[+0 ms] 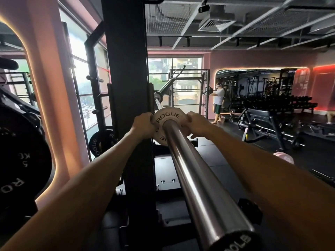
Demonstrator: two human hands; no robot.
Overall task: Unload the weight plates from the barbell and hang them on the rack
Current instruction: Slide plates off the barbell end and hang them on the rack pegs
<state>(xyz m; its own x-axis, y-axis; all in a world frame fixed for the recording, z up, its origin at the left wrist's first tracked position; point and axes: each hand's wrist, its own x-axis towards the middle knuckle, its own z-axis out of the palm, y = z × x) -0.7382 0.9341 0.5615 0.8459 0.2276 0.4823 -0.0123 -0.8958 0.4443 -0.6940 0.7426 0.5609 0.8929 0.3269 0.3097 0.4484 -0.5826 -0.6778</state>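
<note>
Barbell sleeve runs from its end cap close under the camera straight away to the grip, its long axis pointing toward the viewer. At its far end sits a small white ROGUE weight plate, threaded on the sleeve. The left hand curls its fingers round the plate's left rim and the right hand round its right rim, equally near. To come off, I judge, the plate must slide back along the sleeve toward the camera. Left of the grip stands the black rack upright; low beyond it hangs a black ROGUE plate.
</note>
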